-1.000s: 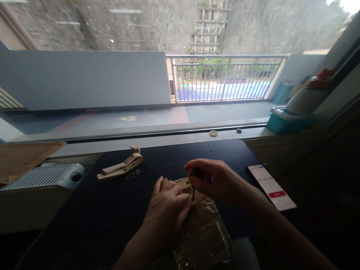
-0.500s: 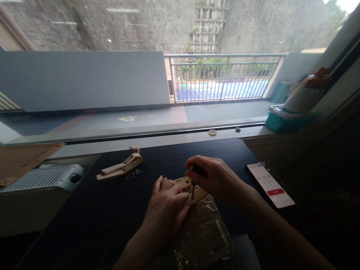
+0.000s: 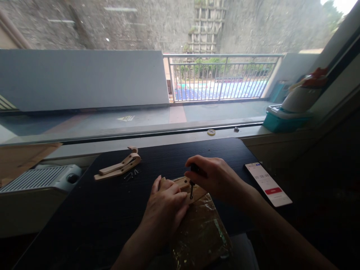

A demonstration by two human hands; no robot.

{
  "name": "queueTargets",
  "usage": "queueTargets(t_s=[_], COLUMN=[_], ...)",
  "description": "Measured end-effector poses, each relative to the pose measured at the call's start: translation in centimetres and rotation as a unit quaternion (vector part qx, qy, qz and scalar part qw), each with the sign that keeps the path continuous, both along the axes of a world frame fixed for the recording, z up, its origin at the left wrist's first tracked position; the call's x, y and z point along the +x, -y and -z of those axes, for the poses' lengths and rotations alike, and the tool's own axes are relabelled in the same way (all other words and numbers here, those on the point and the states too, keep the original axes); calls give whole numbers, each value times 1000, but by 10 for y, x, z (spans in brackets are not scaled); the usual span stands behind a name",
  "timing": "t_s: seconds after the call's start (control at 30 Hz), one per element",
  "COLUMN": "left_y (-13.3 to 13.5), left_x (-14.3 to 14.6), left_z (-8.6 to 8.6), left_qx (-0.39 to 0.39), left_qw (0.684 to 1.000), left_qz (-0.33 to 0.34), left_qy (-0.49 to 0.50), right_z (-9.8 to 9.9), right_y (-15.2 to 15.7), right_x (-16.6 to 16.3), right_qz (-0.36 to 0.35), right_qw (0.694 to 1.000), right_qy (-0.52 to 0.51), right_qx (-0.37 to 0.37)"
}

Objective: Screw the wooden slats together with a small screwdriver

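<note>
Black desk [image 3: 118, 210] beneath wide window [image 3: 112, 75]

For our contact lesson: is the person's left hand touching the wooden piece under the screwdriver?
Touching. The head view shows the left hand lying on the wooden piece, overlapping its near end, no gap.

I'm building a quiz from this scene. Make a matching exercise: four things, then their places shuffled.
1 screwdriver
2 phone
3 loose screws
4 plastic bag

a beside the joined wooden strips
b in the right hand
c nearest the person, touching the wooden piece under the left hand
d flat at the table's right edge, screen lit

Pairs: 1-b, 2-d, 3-a, 4-c
</note>
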State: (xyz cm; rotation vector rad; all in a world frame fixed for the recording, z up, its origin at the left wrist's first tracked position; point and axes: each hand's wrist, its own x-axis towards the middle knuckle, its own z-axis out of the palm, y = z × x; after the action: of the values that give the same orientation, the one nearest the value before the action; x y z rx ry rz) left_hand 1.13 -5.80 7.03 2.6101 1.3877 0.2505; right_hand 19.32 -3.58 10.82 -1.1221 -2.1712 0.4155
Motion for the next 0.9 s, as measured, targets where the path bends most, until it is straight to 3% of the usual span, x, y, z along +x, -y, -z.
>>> queueTargets(t_s=[0.1,0.4,0.7,0.9], left_y=[0,0,-2,0], left_x=[0,-1,1,1], left_z=[0,2,0,-1], left_qx=[3,14,1,-1], left_qw=[1000,1000,1000,1000], left_qz=[3,6,0,0], left_qy=[-3,9,-5,-1], right_z=[0,-11,2,-27], right_y=[0,3,-4,-7], right_x=[0,1,-2,6], right_qz=[18,-56,1,-52], right_qw=[1000,998,1000,989], right_qy=[16,-2,-2,135], right_qx=[-1,-24,-5,-26])
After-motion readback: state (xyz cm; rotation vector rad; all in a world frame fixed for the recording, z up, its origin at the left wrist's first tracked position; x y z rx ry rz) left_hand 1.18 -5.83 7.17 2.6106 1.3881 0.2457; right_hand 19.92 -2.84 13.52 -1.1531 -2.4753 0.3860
